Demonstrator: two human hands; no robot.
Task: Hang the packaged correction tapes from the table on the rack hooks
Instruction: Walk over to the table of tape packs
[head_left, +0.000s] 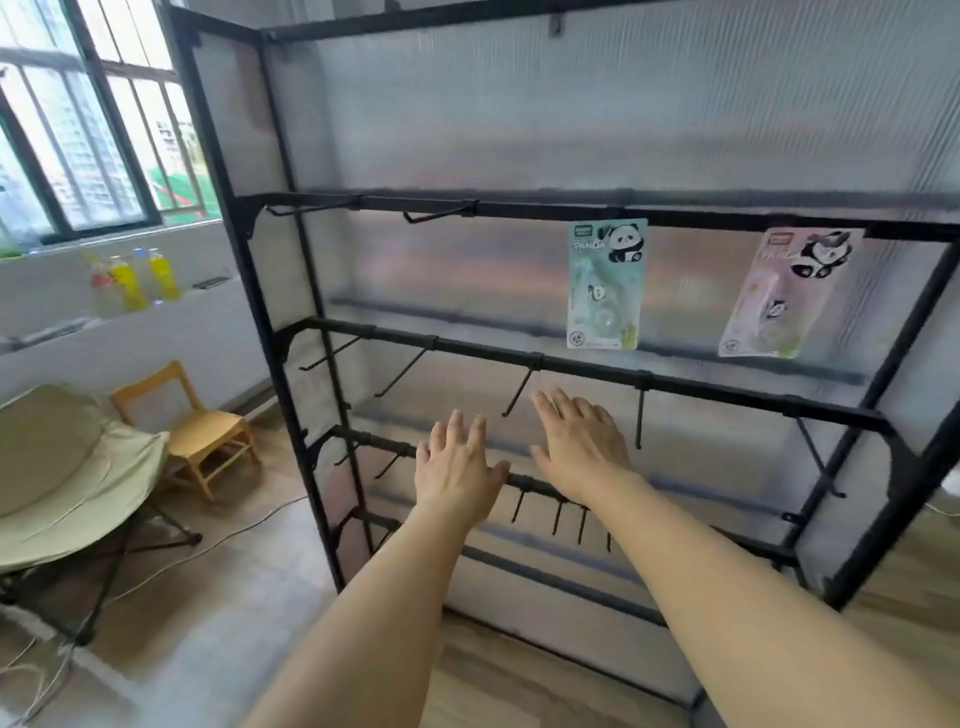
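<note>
Hanging on the black rack's (571, 358) top hook bar are two packaged correction tapes — a green pack (605, 283) and, to its right, a pink pack (784, 293), well apart. Left hand (457, 467) and right hand (582, 441) reach toward the lower bars w/ fingers spread flat — holding nothing. Yellow bottles (136, 278) stand on the ledge by the window.

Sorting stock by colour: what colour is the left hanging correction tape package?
Mint green with a panda print, clearest in the head view: left package.
</note>
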